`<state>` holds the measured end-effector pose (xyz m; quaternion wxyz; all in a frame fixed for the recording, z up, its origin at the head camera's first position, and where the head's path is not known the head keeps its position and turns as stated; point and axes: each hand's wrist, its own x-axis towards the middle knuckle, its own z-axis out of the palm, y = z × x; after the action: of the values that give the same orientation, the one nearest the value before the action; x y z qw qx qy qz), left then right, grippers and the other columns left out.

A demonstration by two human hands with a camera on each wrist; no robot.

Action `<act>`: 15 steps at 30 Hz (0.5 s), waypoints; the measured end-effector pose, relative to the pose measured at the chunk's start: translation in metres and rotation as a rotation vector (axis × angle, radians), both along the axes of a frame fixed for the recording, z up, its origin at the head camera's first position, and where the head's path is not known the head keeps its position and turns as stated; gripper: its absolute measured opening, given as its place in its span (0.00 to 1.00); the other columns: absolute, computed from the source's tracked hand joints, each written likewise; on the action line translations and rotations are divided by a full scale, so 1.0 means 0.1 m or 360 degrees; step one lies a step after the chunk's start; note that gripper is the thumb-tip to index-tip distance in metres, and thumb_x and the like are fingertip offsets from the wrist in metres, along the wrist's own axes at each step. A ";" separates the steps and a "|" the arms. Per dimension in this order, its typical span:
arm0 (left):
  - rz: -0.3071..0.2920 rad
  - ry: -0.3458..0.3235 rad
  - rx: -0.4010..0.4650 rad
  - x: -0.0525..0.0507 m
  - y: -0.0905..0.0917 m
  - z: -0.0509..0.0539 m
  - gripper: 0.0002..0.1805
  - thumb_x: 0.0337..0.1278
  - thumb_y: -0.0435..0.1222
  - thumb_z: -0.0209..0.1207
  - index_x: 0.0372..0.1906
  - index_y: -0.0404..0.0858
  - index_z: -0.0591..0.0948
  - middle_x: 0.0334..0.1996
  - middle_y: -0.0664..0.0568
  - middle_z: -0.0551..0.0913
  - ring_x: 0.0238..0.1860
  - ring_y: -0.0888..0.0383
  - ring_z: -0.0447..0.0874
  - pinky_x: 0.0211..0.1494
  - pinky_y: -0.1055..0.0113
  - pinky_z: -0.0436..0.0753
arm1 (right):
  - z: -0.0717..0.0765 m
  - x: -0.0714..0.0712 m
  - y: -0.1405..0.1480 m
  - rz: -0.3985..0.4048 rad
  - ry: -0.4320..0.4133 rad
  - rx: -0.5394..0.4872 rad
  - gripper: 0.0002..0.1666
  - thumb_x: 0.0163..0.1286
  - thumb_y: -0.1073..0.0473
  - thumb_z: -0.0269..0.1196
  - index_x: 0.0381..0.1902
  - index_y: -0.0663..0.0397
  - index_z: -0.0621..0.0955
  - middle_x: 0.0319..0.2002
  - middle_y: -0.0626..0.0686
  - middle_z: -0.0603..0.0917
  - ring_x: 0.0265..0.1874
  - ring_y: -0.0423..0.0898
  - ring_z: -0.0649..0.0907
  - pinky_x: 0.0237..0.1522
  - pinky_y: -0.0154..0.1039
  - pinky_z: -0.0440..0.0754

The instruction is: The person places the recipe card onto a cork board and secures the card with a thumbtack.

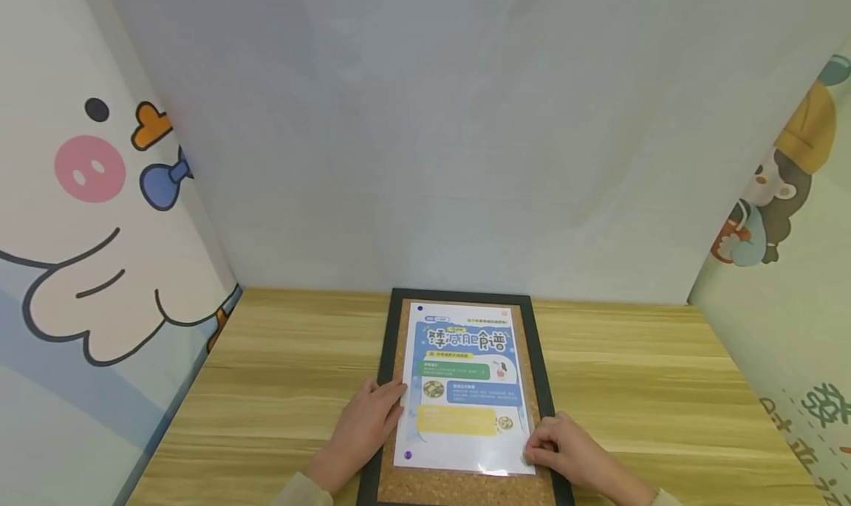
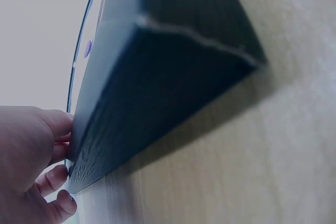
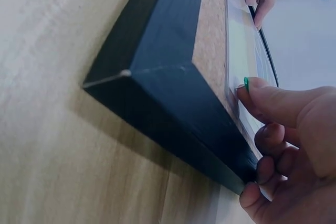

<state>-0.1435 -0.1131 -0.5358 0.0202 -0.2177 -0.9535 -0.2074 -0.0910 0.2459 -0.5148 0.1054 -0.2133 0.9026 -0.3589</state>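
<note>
A cork board [image 1: 459,485] in a black frame [image 1: 541,366] lies on the table, bearing a printed sheet [image 1: 465,454] with blue, green and yellow panels. Dark blue [image 1: 420,308], pinkish [image 1: 504,314] and purple [image 1: 408,455] pushpins sit at three of its corners. At the sheet's lower right corner, my right hand [image 1: 565,447] pinches a green pushpin [image 3: 246,83] between thumb and finger; its point is hard to make out. My left hand [image 1: 366,425] rests across the frame's left side, its fingertips touching the sheet's left edge.
The wood-grain table [image 1: 286,366] extends on both sides of the board. A pale wall covering [image 1: 452,137] rises behind it. Cartoon-printed panels stand at the left [image 1: 80,269] and right [image 1: 784,306].
</note>
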 end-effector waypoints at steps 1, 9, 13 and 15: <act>0.0001 0.0001 -0.0002 0.00 0.00 0.00 0.20 0.71 0.39 0.65 0.63 0.37 0.84 0.64 0.45 0.83 0.37 0.59 0.66 0.37 0.69 0.68 | 0.00 0.00 0.00 0.0000 0.0002 0.0004 0.08 0.68 0.55 0.72 0.28 0.44 0.89 0.27 0.34 0.80 0.29 0.33 0.67 0.32 0.33 0.63; -0.0007 0.0004 0.0009 0.00 0.00 0.01 0.19 0.72 0.39 0.64 0.63 0.37 0.84 0.64 0.44 0.83 0.38 0.59 0.66 0.37 0.69 0.68 | -0.01 0.01 -0.02 -0.0020 -0.0016 0.0008 0.07 0.68 0.54 0.72 0.28 0.44 0.89 0.26 0.35 0.80 0.29 0.34 0.66 0.32 0.33 0.63; -0.0016 0.0009 0.0023 0.00 -0.01 0.01 0.19 0.71 0.38 0.64 0.62 0.36 0.84 0.64 0.43 0.83 0.38 0.58 0.66 0.37 0.69 0.68 | -0.01 0.03 -0.03 -0.0040 -0.0029 0.0015 0.07 0.68 0.53 0.72 0.29 0.43 0.89 0.27 0.34 0.81 0.29 0.34 0.66 0.32 0.33 0.63; -0.0018 0.0009 0.0026 0.00 -0.01 0.01 0.19 0.71 0.38 0.64 0.62 0.36 0.84 0.64 0.43 0.83 0.38 0.58 0.66 0.37 0.69 0.69 | -0.01 0.03 -0.04 -0.0050 -0.0036 0.0020 0.07 0.68 0.53 0.72 0.29 0.43 0.89 0.27 0.34 0.80 0.30 0.35 0.65 0.32 0.34 0.63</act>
<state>-0.1434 -0.1140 -0.5345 0.0237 -0.2234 -0.9505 -0.2146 -0.0877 0.2424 -0.5155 0.1114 -0.1944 0.9067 -0.3573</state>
